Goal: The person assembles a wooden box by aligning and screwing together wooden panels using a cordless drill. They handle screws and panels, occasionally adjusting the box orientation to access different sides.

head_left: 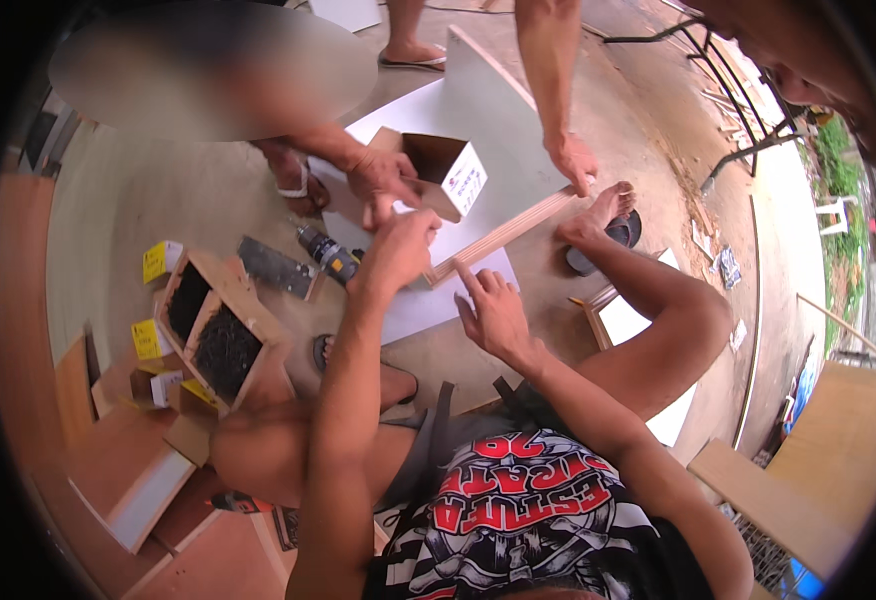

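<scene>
A light wooden strip (503, 235) slants over white boards (413, 315) on the floor. My left hand (403, 245) is closed beside the strip's near end, with a small white thing (401, 207) at its fingers; its kind is unclear. My right hand (498, 312) has its index finger stretched out to the strip near the same end, its other fingers loosely bent. Another person's hand (573, 162) grips the strip's far end. A second person's hand (383, 178) reaches close to my left hand, in front of an open cardboard box (463, 185).
A cordless drill (330, 255) lies left of the boards beside a dark flat plate (276, 267). A wooden box of black screws (226, 350) stands farther left among small yellow boxes (161, 260). A pencil (590, 304) lies near my right knee. Wooden panels (838, 440) are at the right.
</scene>
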